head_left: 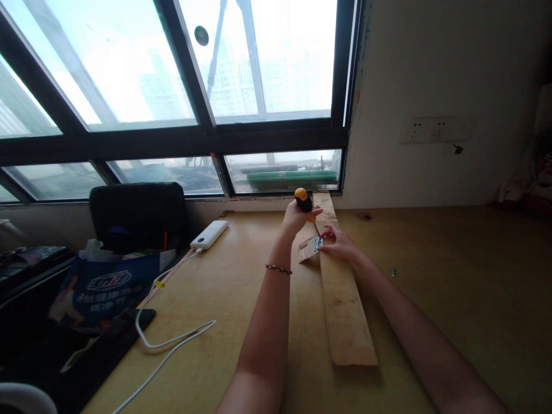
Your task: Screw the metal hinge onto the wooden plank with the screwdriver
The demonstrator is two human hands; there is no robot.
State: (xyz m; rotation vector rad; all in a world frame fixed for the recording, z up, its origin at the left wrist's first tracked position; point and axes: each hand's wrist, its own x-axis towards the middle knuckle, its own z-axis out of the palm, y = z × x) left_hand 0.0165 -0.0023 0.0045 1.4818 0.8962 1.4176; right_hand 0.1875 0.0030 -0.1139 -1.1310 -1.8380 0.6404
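Observation:
A long wooden board (345,307) lies lengthwise on the table, its far end close to the window. A small metal hinge (317,242) sits at the board's left edge, against a short piece of wood (307,251) that juts out to the left. My left hand (296,217) is closed round the black and yellow handle of a screwdriver (304,201), whose shaft slants down to the hinge. From the right, my right hand (340,244) steadies the hinge between thumb and fingers, close to the screwdriver's tip. Any screw under the tip is too small to make out.
A loose screw (393,271) lies on the table (452,322) right of my right forearm. At the left edge rests a white power bank (210,234) with a white cable (172,345). A blue bag (103,287) and black chair (138,213) stand beyond that edge.

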